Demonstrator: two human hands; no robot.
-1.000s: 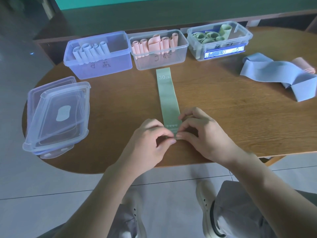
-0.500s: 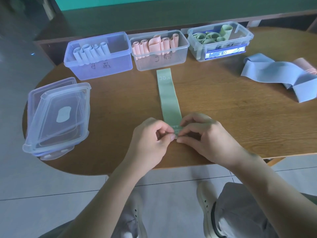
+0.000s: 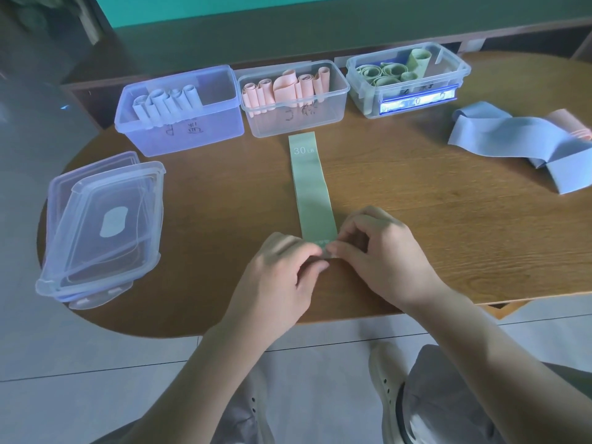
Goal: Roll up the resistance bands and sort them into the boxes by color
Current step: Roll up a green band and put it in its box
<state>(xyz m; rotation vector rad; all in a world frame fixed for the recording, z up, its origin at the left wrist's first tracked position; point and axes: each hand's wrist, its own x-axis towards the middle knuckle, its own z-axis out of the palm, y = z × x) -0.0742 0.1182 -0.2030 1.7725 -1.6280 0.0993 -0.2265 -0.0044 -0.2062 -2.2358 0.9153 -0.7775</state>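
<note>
- Since a second ago, both hands have worked a little further up the green band (image 3: 310, 184), turning its near end over into the start of a roll.
- Left hand (image 3: 282, 270) and right hand (image 3: 381, 254) pinch that end between curled fingertips, thumbs meeting over it.
- Beyond the grip, the band lies flat on the table (image 3: 448, 238), its "30 LB" end touching the pink box (image 3: 294, 100).
- Left of that stands the blue box (image 3: 179, 113), right of it the green box (image 3: 407, 78), each with rolls inside.
- Far right of the grip lie loose blue bands (image 3: 512, 133); far left, stacked lids (image 3: 102, 225).
</note>
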